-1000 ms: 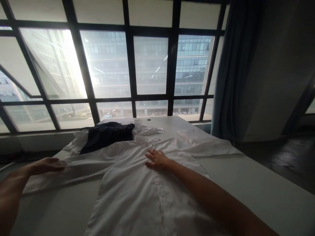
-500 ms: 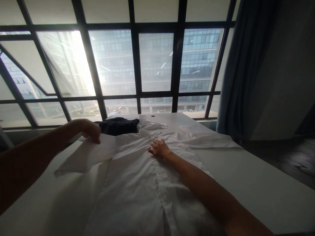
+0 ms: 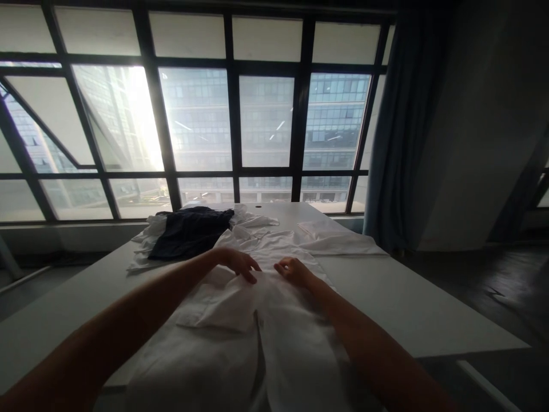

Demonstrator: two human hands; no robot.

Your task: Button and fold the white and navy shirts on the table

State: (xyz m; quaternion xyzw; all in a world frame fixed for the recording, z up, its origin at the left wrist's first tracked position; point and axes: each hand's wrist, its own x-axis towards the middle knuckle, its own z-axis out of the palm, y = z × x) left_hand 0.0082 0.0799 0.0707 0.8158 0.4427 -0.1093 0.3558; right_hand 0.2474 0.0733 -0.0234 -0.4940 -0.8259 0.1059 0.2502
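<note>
A white shirt (image 3: 295, 337) is spread on the table with its front opening facing up, its lower part coming toward me. One sleeve (image 3: 223, 309) lies folded across the shirt's front. My left hand (image 3: 238, 263) is closed on the fabric of that sleeve near the middle of the shirt, though the fingertips are partly hidden. Just right of it, my right hand (image 3: 295, 270) has its fingers curled onto the shirt's cloth. The other sleeve (image 3: 343, 243) stretches out to the right on the tabletop.
Beyond my left forearm, a dark garment (image 3: 193, 229) is heaped over more white clothing (image 3: 148, 252). The white table (image 3: 386, 309) reaches toward a large framed window (image 3: 266, 120). A blue curtain (image 3: 386, 171) hangs at the right, past the table's edge.
My left hand has carried the sleeve rightward and laid it over the shirt's front. My right hand has gone from spread flat to curled, close beside the left. The view has shifted slightly.
</note>
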